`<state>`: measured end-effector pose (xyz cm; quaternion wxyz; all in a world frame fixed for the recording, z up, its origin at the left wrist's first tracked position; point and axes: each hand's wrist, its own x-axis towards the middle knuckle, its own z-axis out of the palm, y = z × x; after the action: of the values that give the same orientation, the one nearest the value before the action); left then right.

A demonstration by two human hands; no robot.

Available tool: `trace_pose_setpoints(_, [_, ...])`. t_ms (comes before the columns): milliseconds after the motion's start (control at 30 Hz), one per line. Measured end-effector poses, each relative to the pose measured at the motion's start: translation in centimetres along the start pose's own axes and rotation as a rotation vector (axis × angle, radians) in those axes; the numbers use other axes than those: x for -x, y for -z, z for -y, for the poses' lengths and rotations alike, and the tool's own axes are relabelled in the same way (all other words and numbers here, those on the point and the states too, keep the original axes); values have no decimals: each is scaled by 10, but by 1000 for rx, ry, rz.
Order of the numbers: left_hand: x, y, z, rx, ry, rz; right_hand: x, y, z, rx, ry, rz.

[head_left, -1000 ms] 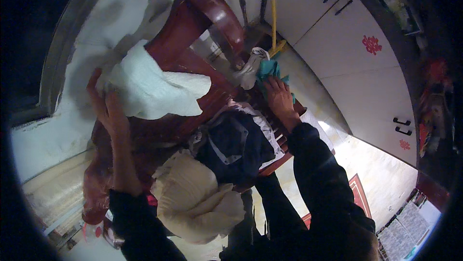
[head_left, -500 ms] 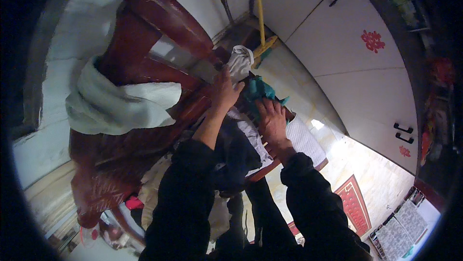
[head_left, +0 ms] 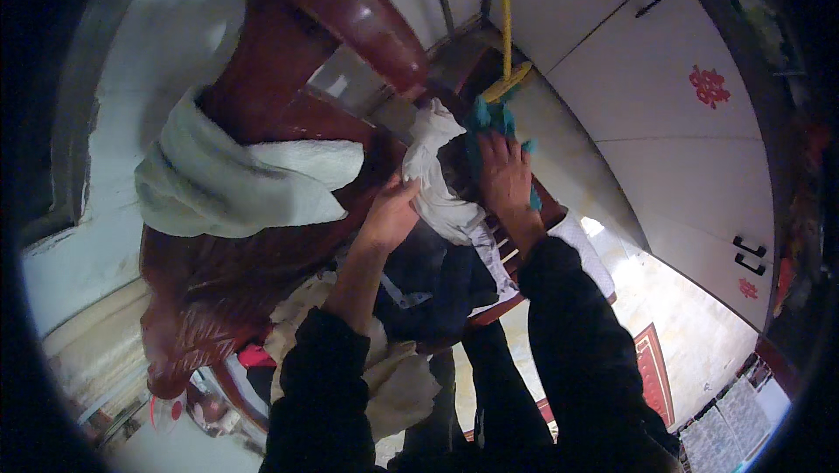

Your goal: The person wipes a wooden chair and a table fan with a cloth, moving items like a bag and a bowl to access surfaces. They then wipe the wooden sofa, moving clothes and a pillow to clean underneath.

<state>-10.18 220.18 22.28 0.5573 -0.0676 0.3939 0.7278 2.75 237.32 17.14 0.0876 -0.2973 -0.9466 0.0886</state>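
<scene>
My left hand (head_left: 391,213) pinches the edge of a whitish garment (head_left: 434,174), which stretches away from my fingers along the seat of a dark red wooden bench (head_left: 341,124). To the right, my right hand (head_left: 507,178) is closed over a teal cloth (head_left: 489,119); bits of it stick out past the fingers and beside the wrist. Its fingertips are partly sunk in the folds. Between my forearms lies a dark navy garment (head_left: 437,276). A beige cloth (head_left: 398,381) is bunched below it, near my legs.
A pale green towel (head_left: 249,189) drapes over the bench at the left. Behind the bench end stands a yellow-handled mop or broom (head_left: 507,27). White cabinets (head_left: 664,124) line the right side. A quilted white pad (head_left: 581,250) lies at the bench's right edge.
The whitish garment, bunched at the far end before, is now drawn out toward me by my left hand. My right hand has moved farther away along with the teal cloth.
</scene>
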Motion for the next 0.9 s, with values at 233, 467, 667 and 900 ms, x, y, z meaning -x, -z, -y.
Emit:
trace_pose_setpoints(233, [22, 15, 1, -621, -251, -63, -64, -28, 9, 3, 174, 16])
trace_pose_setpoints(467, [-34, -35, -1, -1532, -661, -201, 20, 22, 14, -123, 62, 140])
trace_pose_setpoints(667, [-90, -25, 35, -1887, -605, -120, 71, 29, 18, 35, 18, 115])
trace_pose_setpoints(900, [-36, -126, 88, -2175, -582, 116, 58, 36, 21, -428, -355, 470])
